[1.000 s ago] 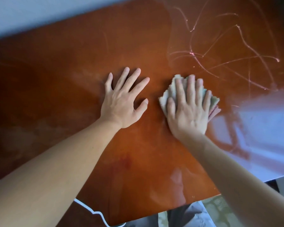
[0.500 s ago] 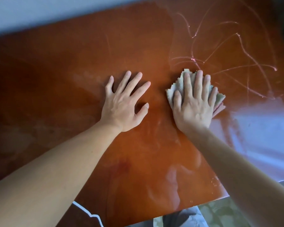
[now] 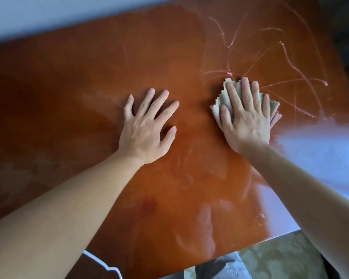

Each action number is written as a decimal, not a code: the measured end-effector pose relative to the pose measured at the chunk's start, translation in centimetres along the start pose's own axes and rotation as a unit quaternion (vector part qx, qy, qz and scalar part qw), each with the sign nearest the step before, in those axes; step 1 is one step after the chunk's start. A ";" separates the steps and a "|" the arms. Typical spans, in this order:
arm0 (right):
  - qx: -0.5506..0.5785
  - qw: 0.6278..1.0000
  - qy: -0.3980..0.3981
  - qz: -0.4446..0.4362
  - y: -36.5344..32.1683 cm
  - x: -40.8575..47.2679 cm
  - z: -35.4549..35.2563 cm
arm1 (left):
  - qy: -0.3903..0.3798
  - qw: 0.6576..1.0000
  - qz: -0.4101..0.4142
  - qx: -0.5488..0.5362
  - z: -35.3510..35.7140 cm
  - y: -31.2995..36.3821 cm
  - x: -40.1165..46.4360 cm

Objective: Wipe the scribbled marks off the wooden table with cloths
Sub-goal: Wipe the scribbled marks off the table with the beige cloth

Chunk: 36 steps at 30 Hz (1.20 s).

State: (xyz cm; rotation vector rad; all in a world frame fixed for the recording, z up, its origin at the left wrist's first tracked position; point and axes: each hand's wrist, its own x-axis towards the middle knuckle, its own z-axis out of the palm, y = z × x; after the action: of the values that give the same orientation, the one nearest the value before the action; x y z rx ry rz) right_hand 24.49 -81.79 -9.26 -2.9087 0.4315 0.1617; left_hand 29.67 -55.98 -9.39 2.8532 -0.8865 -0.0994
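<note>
One tabletop (image 3: 73, 81), glossy reddish wood; near half and left side look mostly wiped, with faint smears. Pale pink scribbles (image 3: 286, 63) cover the far right corner, so I'd judge the wiping well underway but not finished. Right hand (image 3: 247, 121) lies flat on a folded pale green cloth (image 3: 217, 109), fingers (image 3: 245, 91) straight and close together, pressing it down at the near edge of the scribbles. Left hand (image 3: 144, 133) is flat on bare wood just left of it, fingers spread, likely bracing. Step in hand: pushing the cloth up into the marks. Next move probably calls for steady downward pressure and strokes forward and right across the crossing lines. Versus a second ago: the right hand and cloth have slid away from the body, from clean wood up to the first scribble lines; the left hand has barely shifted.
</note>
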 end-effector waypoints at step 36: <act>-0.005 0.994 -0.001 -0.113 -4.3 -5.8 1.9 | 0.008 1.000 -0.009 0.001 -0.3 0.3 -0.1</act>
State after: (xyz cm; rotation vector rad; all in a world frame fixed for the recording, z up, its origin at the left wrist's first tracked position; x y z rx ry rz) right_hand 20.13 -75.74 -9.52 -2.9391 0.0979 0.1325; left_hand 29.42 -56.15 -9.08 2.8595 -0.8593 -0.0783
